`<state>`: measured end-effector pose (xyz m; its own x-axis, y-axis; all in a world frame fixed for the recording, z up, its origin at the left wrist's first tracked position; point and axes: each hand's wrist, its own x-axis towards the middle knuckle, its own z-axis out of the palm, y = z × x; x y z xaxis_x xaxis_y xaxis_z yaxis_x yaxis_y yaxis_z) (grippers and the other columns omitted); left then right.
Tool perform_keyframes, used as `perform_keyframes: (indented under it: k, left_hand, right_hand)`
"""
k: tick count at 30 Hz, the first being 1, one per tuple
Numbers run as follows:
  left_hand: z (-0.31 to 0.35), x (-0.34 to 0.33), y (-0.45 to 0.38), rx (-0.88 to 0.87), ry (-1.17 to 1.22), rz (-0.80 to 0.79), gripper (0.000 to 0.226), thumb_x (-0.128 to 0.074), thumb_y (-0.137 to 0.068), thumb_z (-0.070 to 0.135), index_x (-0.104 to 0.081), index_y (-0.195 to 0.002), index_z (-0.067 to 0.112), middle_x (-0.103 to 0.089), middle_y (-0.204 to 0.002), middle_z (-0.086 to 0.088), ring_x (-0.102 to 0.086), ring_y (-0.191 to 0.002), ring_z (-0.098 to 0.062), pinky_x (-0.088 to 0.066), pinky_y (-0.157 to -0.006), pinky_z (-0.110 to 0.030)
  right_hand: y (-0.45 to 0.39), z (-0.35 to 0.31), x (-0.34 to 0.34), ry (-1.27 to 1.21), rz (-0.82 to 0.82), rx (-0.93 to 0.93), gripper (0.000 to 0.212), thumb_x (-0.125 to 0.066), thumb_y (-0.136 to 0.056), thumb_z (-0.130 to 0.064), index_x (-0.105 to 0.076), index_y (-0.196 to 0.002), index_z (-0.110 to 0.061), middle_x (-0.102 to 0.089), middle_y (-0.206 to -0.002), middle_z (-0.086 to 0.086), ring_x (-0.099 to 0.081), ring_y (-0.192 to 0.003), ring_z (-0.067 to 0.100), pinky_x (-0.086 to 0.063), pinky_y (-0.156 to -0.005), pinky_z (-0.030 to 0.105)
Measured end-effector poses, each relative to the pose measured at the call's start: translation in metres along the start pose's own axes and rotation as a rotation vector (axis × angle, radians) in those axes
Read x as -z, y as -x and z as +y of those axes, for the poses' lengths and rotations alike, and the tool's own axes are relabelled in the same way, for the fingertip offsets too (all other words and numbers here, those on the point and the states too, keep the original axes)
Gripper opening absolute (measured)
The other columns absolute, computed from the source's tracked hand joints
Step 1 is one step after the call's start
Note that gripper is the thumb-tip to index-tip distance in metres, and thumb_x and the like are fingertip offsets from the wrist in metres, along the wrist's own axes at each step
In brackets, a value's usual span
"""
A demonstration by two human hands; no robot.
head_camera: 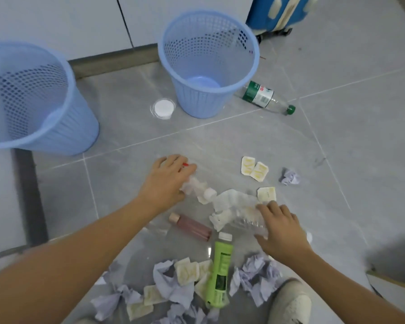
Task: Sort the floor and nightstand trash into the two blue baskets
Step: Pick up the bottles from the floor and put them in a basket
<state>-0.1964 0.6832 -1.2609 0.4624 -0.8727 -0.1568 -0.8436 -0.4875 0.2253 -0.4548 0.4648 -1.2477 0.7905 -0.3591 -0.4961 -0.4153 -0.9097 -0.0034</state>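
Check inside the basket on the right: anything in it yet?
The right basket shows only its bare blue bottom; no trash lies there. The near wall hides a strip of the bottom on the near side, so something small there would not show.

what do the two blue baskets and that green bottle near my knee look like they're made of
Left basket and right basket: likely moulded plastic, matte, with a perforated lattice wall. Green bottle: probably opaque plastic, slightly glossy, with a printed label and white screw cap.
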Motion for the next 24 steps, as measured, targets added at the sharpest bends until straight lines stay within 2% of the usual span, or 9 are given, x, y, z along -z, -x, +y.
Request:
perform_keyframes:
  k: [3, 6, 10, 11, 13, 15, 17, 19, 24]
  left_hand:
    - [-0.004, 0.071, 0.025, 0.218, 0.218, 0.094, 0.068, -0.058, -0.071, 0.058, -0.052, -0.131, 0.025, -0.057, -0.121, 0.001, -0.057, -0.112, -0.028, -0.049, -0.088, -0.043]
    - [-0.017, 0.154, 0.056, 0.465, 0.437, 0.216, 0.07, -0.066, -0.077, 0.06, -0.048, -0.136, 0.026, -0.061, -0.121, 0.0, -0.058, -0.112, -0.025, -0.052, -0.088, -0.042]
    - [-0.061, 0.25, 0.104, 0.634, 0.63, 0.388, 0.065, -0.071, -0.075, 0.062, -0.043, -0.13, 0.039, -0.062, -0.113, 0.007, -0.063, -0.101, -0.017, -0.056, -0.083, -0.043]
    - [-0.074, 0.268, 0.116, 0.656, 0.686, 0.451, 0.062, -0.074, -0.076, 0.057, -0.044, -0.127, 0.04, -0.062, -0.113, 0.009, -0.063, -0.101, -0.014, -0.057, -0.082, -0.043]
    - [-0.099, 0.298, 0.14, 0.729, 0.761, 0.594, 0.058, -0.081, -0.077, 0.041, -0.047, -0.125, 0.04, -0.061, -0.117, 0.012, -0.062, -0.104, -0.009, -0.057, -0.083, -0.042]
    - [-0.125, 0.314, 0.164, 0.807, 0.768, 0.697, 0.058, -0.084, -0.076, 0.033, -0.05, -0.122, 0.038, -0.06, -0.117, 0.013, -0.06, -0.105, -0.007, -0.058, -0.083, -0.041]
    - [-0.15, 0.318, 0.183, 0.902, 0.734, 0.695, 0.055, -0.084, -0.075, 0.044, -0.049, -0.118, 0.04, -0.062, -0.108, 0.01, -0.062, -0.097, -0.01, -0.056, -0.076, -0.033]
    - [-0.171, 0.309, 0.192, 0.994, 0.712, 0.682, 0.058, -0.082, -0.073, 0.051, -0.048, -0.119, 0.042, -0.062, -0.104, 0.005, -0.063, -0.093, -0.015, -0.055, -0.07, -0.033]
    - [-0.178, 0.259, 0.165, 1.079, 0.766, 0.788, 0.059, -0.076, -0.081, 0.02, -0.046, -0.124, 0.046, -0.057, -0.119, 0.012, -0.06, -0.1, -0.014, -0.051, -0.076, -0.032]
  right_hand:
    - [-0.003, -0.046, 0.086, -0.184, 0.027, 0.036, 0.075, -0.071, -0.079, -0.062, -0.039, -0.139, -0.029, -0.049, -0.122, -0.004, -0.064, -0.096, 0.025, -0.056, -0.067, 0.041]
    - [-0.009, -0.11, 0.177, -0.433, 0.051, 0.097, 0.084, -0.066, -0.082, -0.069, -0.026, -0.149, -0.039, -0.049, -0.119, -0.01, -0.061, -0.092, 0.016, -0.052, -0.07, 0.037]
    - [-0.021, -0.202, 0.283, -0.786, -0.009, 0.166, 0.081, -0.074, -0.076, -0.045, -0.026, -0.141, -0.042, -0.045, -0.111, -0.008, -0.06, -0.087, 0.019, -0.054, -0.08, 0.043]
    - [-0.024, -0.224, 0.306, -0.865, -0.024, 0.188, 0.08, -0.073, -0.072, -0.039, -0.028, -0.138, -0.04, -0.043, -0.11, -0.005, -0.059, -0.083, 0.021, -0.056, -0.075, 0.039]
    - [-0.032, -0.27, 0.346, -0.977, -0.077, 0.22, 0.074, -0.074, -0.075, -0.026, -0.03, -0.134, -0.033, -0.042, -0.109, 0.001, -0.058, -0.077, 0.018, -0.053, -0.06, 0.022]
    - [-0.047, -0.311, 0.376, -1.017, -0.17, 0.216, 0.067, -0.076, -0.084, -0.022, -0.033, -0.134, -0.03, -0.049, -0.109, 0.002, -0.062, -0.082, 0.014, -0.05, -0.059, 0.019]
    - [-0.066, -0.347, 0.389, -1.07, -0.271, 0.156, 0.064, -0.076, -0.086, -0.035, -0.035, -0.135, -0.031, -0.059, -0.113, 0.004, -0.068, -0.091, 0.021, -0.057, -0.063, 0.03]
    - [-0.087, -0.374, 0.387, -1.081, -0.315, 0.083, 0.065, -0.075, -0.084, -0.046, -0.037, -0.135, -0.032, -0.061, -0.115, 0.007, -0.07, -0.094, 0.029, -0.062, -0.064, 0.041]
    - [-0.145, -0.402, 0.353, -0.991, -0.336, -0.013, 0.06, -0.075, -0.061, -0.045, -0.057, -0.113, -0.022, -0.066, -0.109, 0.011, -0.071, -0.091, 0.034, -0.062, -0.079, 0.056]
